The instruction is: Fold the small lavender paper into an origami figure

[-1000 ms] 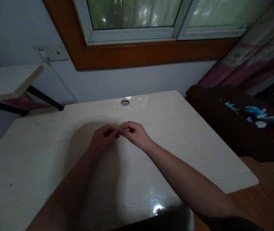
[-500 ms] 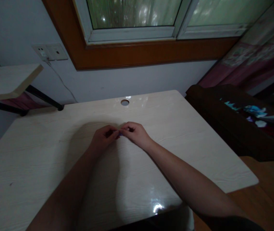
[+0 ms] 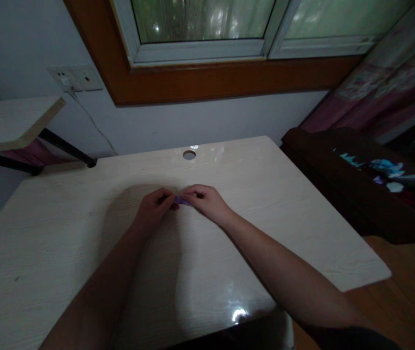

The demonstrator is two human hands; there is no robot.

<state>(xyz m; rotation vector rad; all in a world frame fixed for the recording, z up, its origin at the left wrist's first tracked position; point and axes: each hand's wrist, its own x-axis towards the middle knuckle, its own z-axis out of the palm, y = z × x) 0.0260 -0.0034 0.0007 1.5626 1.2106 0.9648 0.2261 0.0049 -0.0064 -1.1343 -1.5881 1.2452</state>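
A small purple piece (image 3: 181,200), perhaps paper or a wrapper, is pinched between my two hands just above the pale wood-grain table (image 3: 229,253). My left hand (image 3: 155,204) has its thumb and forefinger closed on the left end. At the right end, the fingertips of my right hand (image 3: 205,199) grip it. Something dark red (image 3: 174,207) shows just under the left fingertips; what it is I cannot make out. Fingers hide much of the purple piece.
A round cable hole (image 3: 189,155) lies near the table's back edge. A raised shelf (image 3: 18,124) on black legs stands at the left. Beyond the right edge is a dark brown piece of furniture (image 3: 324,194) with crumpled blue material (image 3: 386,167) on it. A window is ahead.
My left fingertips have drawn slightly left, away from the right ones. More of the purple piece now shows between them. The right hand has barely moved.
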